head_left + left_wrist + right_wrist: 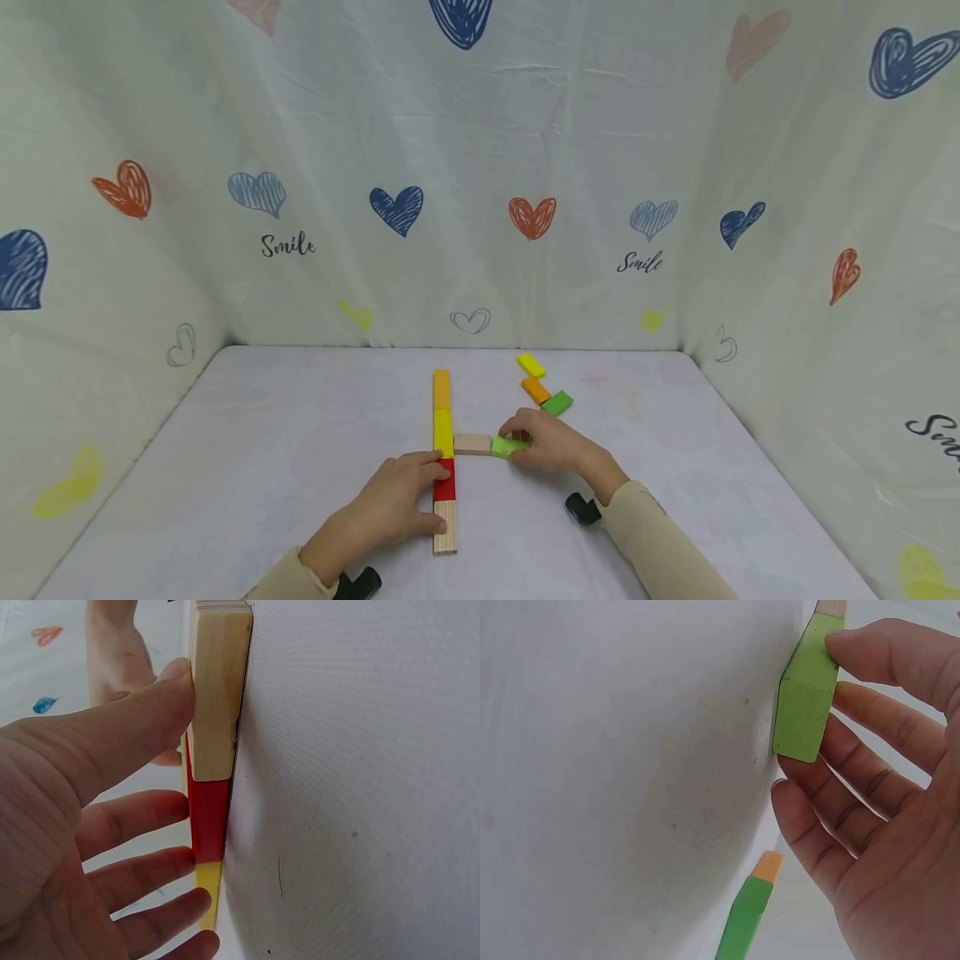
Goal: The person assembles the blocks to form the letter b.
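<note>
A straight column of wooden blocks runs away from me: a plain wood block (445,540), a red block (444,487), a yellow block (443,429) and an orange-yellow block (442,388). My left hand (397,500) rests along its left side, thumb on the plain block and extended fingers touching the red and yellow ones. A pale wood block (472,444) lies crosswise, its left end against the yellow block. At its right end sits a light green block (804,712), which my right hand (553,442) pinches between thumb and fingers, flat on the table.
Beyond my right hand lie a green block (557,403), an orange block (536,390) and a bright yellow block (531,365), set at angles. The white table (300,417) ends at a curtain (480,142) printed with hearts, which also hangs along both sides.
</note>
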Demonstrator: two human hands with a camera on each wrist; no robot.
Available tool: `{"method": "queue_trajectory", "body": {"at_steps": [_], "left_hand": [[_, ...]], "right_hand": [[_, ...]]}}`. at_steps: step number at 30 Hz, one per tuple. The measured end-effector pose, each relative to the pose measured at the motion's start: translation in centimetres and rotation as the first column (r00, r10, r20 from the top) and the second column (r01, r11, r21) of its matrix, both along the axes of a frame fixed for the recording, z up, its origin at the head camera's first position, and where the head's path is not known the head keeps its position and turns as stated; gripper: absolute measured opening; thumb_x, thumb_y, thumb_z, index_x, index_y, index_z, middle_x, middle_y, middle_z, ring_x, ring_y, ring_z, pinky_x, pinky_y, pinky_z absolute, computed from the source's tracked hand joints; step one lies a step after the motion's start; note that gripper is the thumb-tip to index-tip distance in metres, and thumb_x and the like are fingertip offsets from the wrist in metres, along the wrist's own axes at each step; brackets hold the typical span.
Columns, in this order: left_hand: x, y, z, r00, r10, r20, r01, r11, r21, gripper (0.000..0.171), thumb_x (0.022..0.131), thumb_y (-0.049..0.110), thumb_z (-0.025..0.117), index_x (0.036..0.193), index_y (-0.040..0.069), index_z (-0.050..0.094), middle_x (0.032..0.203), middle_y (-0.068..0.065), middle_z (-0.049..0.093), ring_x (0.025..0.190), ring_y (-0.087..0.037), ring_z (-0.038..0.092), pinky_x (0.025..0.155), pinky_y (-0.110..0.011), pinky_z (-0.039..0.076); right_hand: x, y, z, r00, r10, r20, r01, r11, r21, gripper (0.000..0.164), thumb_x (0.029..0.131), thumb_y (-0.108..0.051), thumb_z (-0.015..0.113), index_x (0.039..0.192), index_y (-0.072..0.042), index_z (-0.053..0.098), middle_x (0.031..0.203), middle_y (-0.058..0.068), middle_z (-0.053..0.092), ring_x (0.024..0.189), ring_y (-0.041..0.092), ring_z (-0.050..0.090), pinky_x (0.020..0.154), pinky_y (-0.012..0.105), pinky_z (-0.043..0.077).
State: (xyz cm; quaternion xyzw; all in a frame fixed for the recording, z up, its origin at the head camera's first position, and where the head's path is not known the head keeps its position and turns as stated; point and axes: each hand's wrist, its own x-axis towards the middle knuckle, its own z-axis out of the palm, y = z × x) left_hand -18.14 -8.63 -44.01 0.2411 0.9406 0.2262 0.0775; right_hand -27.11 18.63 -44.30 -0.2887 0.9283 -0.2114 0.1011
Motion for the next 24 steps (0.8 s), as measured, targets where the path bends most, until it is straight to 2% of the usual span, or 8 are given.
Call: {"method": "queue_trajectory", "body": {"at_steps": [16, 24], "left_hand": [[0.03, 0.09, 0.14, 1.0, 0.0, 0.006, 0.0, 1.0, -0.001, 0.06, 0.068, 0.039, 0.085, 0.119, 0.015, 0.066, 0.136, -0.009, 0.053, 0.125, -0.032, 0.046, 0.101, -0.054, 0.037], [0.03, -0.04, -0.05, 1.0, -0.005, -0.01, 0.005, 1.0, 0.004, 0.059, 0.068, 0.038, 0.085, 0.119, 0.014, 0.066, 0.136, -0.01, 0.053, 0.125, -0.031, 0.046, 0.101, -0.054, 0.037]], "right_hand": [[0.04, 0.0, 0.16, 1.0, -0.004, 0.024, 0.004, 1.0, 0.002, 0.032, 0.083, -0.021, 0.072, 0.114, -0.016, 0.067, 0.093, -0.011, 0.056, 0.086, 0.009, 0.051, 0.08, 0.027, 0.047], [0.01, 0.01, 0.67, 0.996, -0.057, 0.067, 0.057, 0.998, 0.003, 0.037, 0.082, -0.028, 0.075, 0.116, -0.016, 0.065, 0.097, -0.01, 0.058, 0.09, 0.013, 0.053, 0.082, 0.031, 0.047]]}}
